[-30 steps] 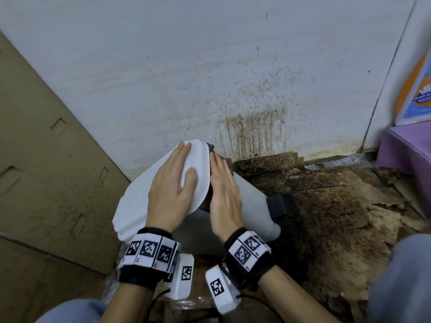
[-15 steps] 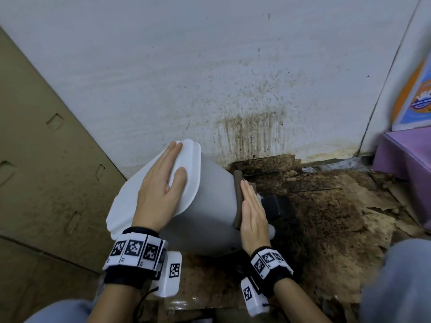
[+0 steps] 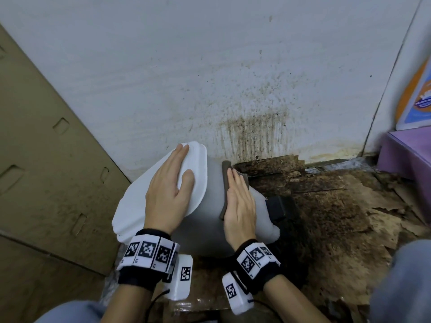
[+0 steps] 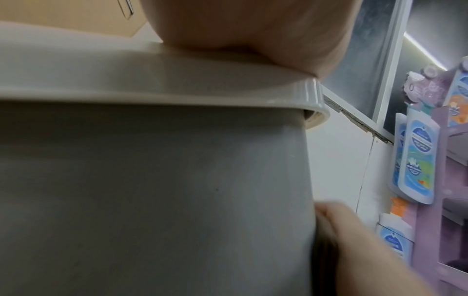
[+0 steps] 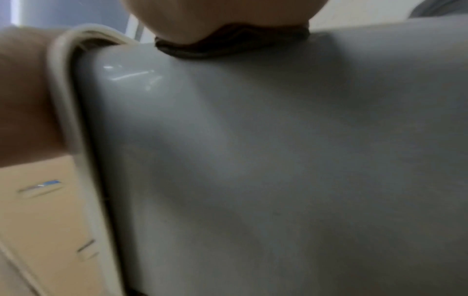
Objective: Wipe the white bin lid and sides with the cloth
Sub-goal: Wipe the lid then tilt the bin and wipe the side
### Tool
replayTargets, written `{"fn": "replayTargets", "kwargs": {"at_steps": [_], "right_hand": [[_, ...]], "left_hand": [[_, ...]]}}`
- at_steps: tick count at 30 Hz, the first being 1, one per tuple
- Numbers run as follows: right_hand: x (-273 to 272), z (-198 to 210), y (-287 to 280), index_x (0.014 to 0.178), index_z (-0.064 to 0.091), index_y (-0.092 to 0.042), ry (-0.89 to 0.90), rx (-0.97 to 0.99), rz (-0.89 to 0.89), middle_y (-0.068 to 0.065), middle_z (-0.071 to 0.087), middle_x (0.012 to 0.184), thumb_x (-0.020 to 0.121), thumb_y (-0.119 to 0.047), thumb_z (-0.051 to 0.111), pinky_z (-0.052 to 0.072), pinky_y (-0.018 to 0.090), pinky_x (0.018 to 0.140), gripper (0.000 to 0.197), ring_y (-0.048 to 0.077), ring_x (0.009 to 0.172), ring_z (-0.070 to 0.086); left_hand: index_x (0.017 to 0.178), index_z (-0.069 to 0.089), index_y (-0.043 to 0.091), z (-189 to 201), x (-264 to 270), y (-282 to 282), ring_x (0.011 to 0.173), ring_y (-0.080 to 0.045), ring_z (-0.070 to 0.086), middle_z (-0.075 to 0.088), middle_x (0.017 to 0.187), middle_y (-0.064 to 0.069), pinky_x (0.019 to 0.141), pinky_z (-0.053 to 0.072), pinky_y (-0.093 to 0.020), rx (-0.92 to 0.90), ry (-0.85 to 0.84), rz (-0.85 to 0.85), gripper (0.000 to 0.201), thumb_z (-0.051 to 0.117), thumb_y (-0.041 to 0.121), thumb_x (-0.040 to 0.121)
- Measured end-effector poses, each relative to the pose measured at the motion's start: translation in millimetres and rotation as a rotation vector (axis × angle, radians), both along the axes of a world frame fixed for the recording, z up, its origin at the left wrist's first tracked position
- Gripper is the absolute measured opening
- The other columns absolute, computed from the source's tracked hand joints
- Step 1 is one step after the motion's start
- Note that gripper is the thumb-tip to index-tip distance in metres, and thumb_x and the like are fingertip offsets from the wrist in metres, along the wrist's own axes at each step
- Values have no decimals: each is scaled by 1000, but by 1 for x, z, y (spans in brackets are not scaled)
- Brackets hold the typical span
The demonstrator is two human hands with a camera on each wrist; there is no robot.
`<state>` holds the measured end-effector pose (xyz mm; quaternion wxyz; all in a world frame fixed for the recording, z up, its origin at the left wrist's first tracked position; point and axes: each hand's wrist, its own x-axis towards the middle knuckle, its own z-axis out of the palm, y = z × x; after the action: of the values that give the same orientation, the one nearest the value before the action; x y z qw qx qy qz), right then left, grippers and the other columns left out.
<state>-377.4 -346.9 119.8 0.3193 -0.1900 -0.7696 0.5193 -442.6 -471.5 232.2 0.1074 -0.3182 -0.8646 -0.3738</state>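
A small bin with a grey body [image 3: 210,201] and a white lid [image 3: 137,199] leans tilted toward the left against a cardboard sheet. My left hand [image 3: 170,190] lies flat on the lid with straight fingers, holding it steady. My right hand [image 3: 239,201] presses a dark brown cloth [image 3: 225,185] flat against the grey side; only the cloth's left edge shows beside the palm. The right wrist view has the cloth [image 5: 228,46] squeezed under the palm on the grey wall [image 5: 278,160]. In the left wrist view the lid rim [image 4: 177,88] sits under my palm.
A stained white wall [image 3: 233,89] stands just behind the bin. Brown cardboard [image 3: 46,159] leans at the left. The floor [image 3: 338,217] at the right is dirty, torn board. A black pedal [image 3: 277,206] juts from the bin. A purple shelf [image 3: 408,155] with packets stands far right.
My right hand with the cloth slid down the grey side away from the lid, then came partway back up toward it. The left hand stayed on the lid.
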Motion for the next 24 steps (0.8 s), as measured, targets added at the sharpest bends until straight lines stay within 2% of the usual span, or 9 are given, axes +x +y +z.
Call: {"fn": "replayTargets", "kwargs": {"at_steps": [3,6,8,12,14,20,24], "right_hand": [[-7,25,-10,159,22,-29,-14,67,26,-14,20,166,99,-45,3,7,28,126,65,-1,153,4],[-11,45,-11,159,19,-30,4,109,97,-12,17,167,98,-45,3,4,27,125,65,4,154,4],[-15,50,-5,158,17,-35,20,66,167,-14,17,166,101,-45,4,4,29,126,60,2,154,5],[-23,45,13,161,14,-29,8,57,305,-16,11,168,107,-40,11,7,38,128,55,-3,153,3],[-24,44,23,161,13,-28,-20,37,345,-17,12,167,108,-41,15,7,39,128,54,-3,153,4],[-25,22,59,155,33,-30,-185,-45,298,-11,36,159,104,-41,17,18,36,124,54,6,147,28],[-13,-12,76,151,40,-28,-276,-149,194,-8,39,157,109,-33,20,19,36,124,47,9,146,30]], "left_hand": [[152,38,33,-1,2,3,145,1,31,33,160,19,116,26,-25,-9,15,-1,53,36,37,99],[152,38,34,-1,2,4,145,0,31,33,160,19,117,26,-26,-5,11,-2,54,36,38,99],[152,38,34,0,1,3,145,1,31,33,160,19,117,26,-27,-4,-1,-3,54,36,38,99],[152,39,33,1,-1,3,145,2,30,33,160,19,118,26,-26,4,-17,-13,55,36,40,98],[152,39,33,1,0,3,145,2,30,34,159,19,118,26,-26,10,-16,-20,56,36,43,96],[151,41,35,0,3,6,145,4,30,36,158,21,120,29,-32,31,-11,-21,54,40,40,97],[151,41,35,1,4,9,145,4,30,35,158,21,119,29,-32,29,-10,0,53,38,38,98]]}}
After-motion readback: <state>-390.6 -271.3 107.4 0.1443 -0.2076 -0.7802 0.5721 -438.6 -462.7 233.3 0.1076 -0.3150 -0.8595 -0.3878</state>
